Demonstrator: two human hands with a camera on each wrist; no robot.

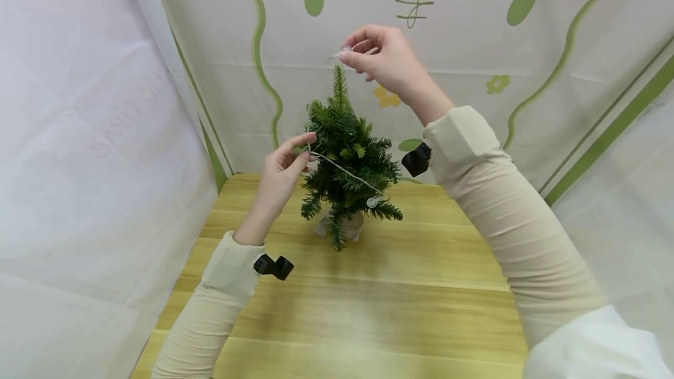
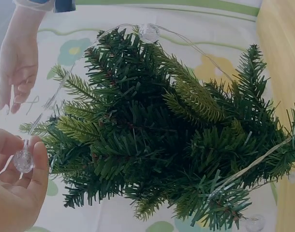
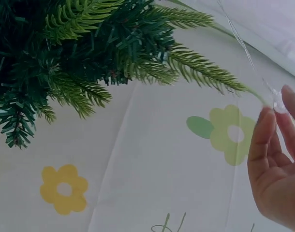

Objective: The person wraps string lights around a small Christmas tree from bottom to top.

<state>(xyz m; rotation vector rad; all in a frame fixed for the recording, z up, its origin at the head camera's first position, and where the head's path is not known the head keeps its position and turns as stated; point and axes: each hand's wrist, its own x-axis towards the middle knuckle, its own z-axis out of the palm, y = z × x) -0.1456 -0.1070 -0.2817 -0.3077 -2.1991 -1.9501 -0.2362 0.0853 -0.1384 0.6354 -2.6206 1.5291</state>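
A small artificial Christmas tree (image 1: 344,151) stands upright with a string of lights (image 1: 347,171) draped across its branches. Clear ball-shaped bulbs hang along the thin wire, one bulb (image 1: 372,202) at the tree's lower right. Beside the tree's left side, my left hand (image 1: 281,168) pinches the string between thumb and fingers. A clear bulb (image 2: 23,161) shows at its fingertips in the left wrist view. Above and just right of the treetop, my right hand (image 1: 387,60) pinches another bulb (image 3: 278,102) with wire attached. The string behind the tree is hidden in the head view.
The tree's pale wrapped base (image 1: 351,226) rests on a wooden table (image 1: 337,320). A printed cloth backdrop (image 1: 463,57) with flowers rises close behind it. White cloth (image 1: 79,192) closes off the left side, and another cloth wall (image 1: 621,209) stands at the right.
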